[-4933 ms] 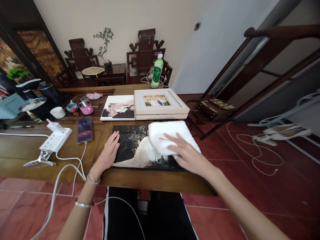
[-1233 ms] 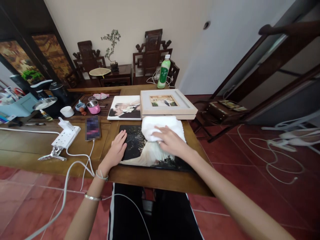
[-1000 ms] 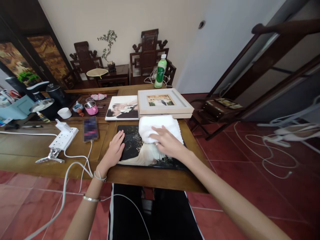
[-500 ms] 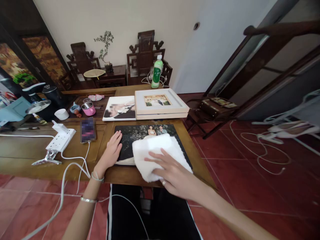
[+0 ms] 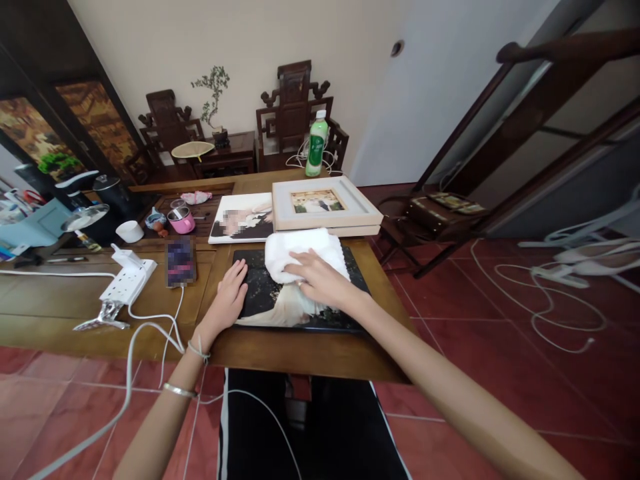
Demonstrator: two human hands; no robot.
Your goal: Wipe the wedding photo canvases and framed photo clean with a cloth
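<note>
A dark photo panel showing a white dress lies flat on the wooden table in front of me. My right hand rests palm down on a folded white cloth over the panel's far half, fingers spread. My left hand lies flat on the panel's left edge, fingers stretched out. Behind the panel sit a second photo panel and a light wooden picture frame.
A phone on a cable and a white power strip lie left of the panel. A pink cup, a white bowl and a green bottle stand farther back. Cables trail over the red tiled floor at right.
My right hand has slid the white cloth from the panel's near edge back up to its far part. My left hand has stayed on the left edge.
</note>
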